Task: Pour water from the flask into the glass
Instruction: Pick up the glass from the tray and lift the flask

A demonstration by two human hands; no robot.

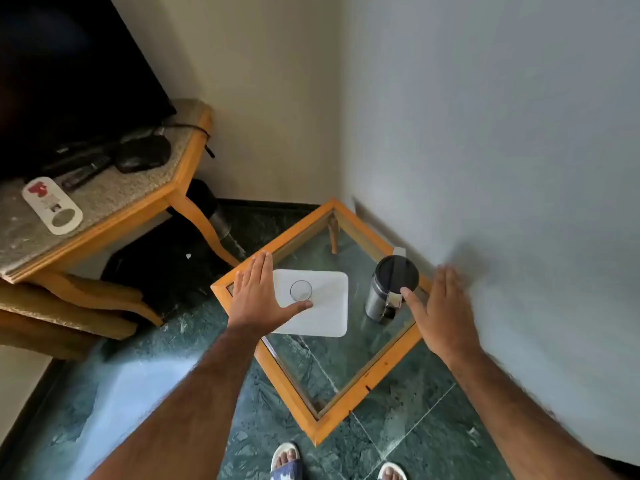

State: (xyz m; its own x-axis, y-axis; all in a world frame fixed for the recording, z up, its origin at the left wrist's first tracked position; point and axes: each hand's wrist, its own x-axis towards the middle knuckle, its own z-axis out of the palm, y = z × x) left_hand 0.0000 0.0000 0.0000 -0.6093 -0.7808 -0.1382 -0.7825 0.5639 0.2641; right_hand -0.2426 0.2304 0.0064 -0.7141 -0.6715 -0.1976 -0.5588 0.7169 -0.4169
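Observation:
A steel flask with a black lid and a handle stands upright on the right side of a low glass-topped table. A clear empty glass stands on a white tray at the table's left. My left hand hovers flat and open beside the glass, its thumb close under the glass. To the right of the flask my right hand is open too, thumb tip near the flask's handle. Neither hand holds anything.
The table has a wooden frame and sits in a corner against a pale wall. A larger wooden stand with a TV, remotes and a door hanger is at the left. My sandalled feet stand on green marble floor.

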